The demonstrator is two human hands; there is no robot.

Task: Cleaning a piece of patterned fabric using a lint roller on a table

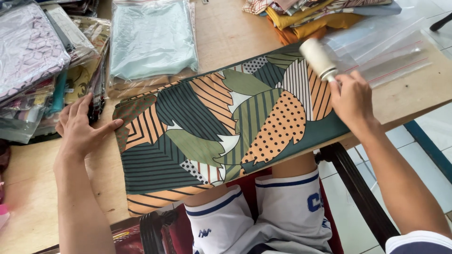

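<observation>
Fabric (pixel 221 127) printed with large leaves in green, orange, cream and dotted patches is laid folded as a long band across the near edge of the wooden table (pixel 28 207), one end overhanging that edge above the knees of the seated person. The left hand (pixel 81 126) is pressed flat on the table at the left end of the fabric, fingers spread, the thumb just touching the cloth's edge; nothing is held in it. The right hand (pixel 351 101) is closed around the handle of a lint roller (pixel 318 58), whose pale cylinder is set against the far right end of the fabric, tilted toward the far edge of the table.

Clear zip bags (pixel 386 51) are spread on the table just beyond the roller, toward the right edge. A pile of folded cloths (pixel 306 16) in mustard, orange and patterned prints is seen at the far right corner. A pale blue-green cloth in a clear bag (pixel 150 40) is stacked on similar bagged pieces at the far edge, just behind the fabric. More bagged fabrics (pixel 33 56) are heaped at the far left corner, near the left hand. A dark chair frame (pixel 358 188) is visible below the table's right side, over a tiled floor (pixel 423 150).
</observation>
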